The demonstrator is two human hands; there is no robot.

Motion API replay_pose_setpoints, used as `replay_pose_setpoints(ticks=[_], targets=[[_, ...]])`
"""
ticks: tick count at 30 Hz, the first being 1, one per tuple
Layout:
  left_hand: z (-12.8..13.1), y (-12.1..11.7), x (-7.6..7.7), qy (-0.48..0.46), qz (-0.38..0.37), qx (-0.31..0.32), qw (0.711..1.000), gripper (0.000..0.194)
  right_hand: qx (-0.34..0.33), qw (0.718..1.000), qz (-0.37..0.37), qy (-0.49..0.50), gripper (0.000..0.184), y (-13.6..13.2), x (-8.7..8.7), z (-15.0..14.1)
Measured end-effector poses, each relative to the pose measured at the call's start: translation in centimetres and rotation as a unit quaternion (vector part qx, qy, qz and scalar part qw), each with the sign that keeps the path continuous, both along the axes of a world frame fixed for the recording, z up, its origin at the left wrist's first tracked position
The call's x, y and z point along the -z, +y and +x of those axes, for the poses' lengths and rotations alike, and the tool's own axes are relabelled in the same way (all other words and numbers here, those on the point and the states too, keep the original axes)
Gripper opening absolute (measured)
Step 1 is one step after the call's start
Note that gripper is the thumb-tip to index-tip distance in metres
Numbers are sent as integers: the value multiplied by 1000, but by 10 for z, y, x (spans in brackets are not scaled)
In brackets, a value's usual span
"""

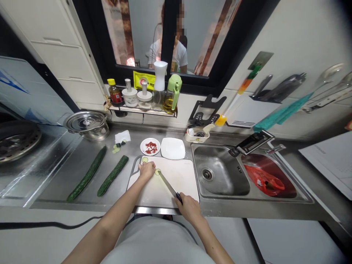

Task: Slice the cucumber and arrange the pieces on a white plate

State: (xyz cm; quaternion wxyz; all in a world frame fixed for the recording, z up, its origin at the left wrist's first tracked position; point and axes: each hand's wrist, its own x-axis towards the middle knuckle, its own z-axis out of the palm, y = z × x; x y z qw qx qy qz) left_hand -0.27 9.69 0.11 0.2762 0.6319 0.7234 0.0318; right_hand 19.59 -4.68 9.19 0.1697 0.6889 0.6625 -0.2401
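My right hand (189,209) grips the black handle of a kitchen knife (169,184), its blade slanting up and left across the white cutting board (176,174). The knife tip meets a pale green cucumber slice (157,172). Right beside that slice my left hand (147,170) rests on the board with its fingers curled down; whatever lies under them is hidden. Another cucumber slice (145,160) is just beyond its fingers. Two whole cucumbers, one longer (87,176) and one shorter (112,176), lie on the steel counter to the left.
Behind the board stand a plate of small red pieces (151,146) and a white square plate (173,148). Cucumber scraps (116,148) lie near a tissue (122,136). A lidded pot (89,124) is at back left, a double sink (222,172) at right, a bottle rack (143,109) above.
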Motion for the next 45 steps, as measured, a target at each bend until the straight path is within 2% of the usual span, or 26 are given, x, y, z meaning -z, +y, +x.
replay_pose_setpoints(ticks=[6, 15, 25, 33, 45], targets=[[0, 0, 2, 0, -3, -1, 1000, 13, 2, 1000, -8, -13, 37, -2, 2, -4], [-1, 2, 3, 7, -5, 2, 1000, 11, -4, 1000, -14, -3, 33, -7, 18, -10], [0, 2, 1, 9, -2, 2, 1000, 11, 6, 1000, -4, 13, 33, -2, 26, -10], [0, 0, -3, 14, 2, 3, 1000, 12, -4, 1000, 7, 23, 32, 3, 28, -11], [0, 2, -2, 19, 1, 2, 1000, 10, -24, 1000, 12, 15, 32, 4, 23, -9]])
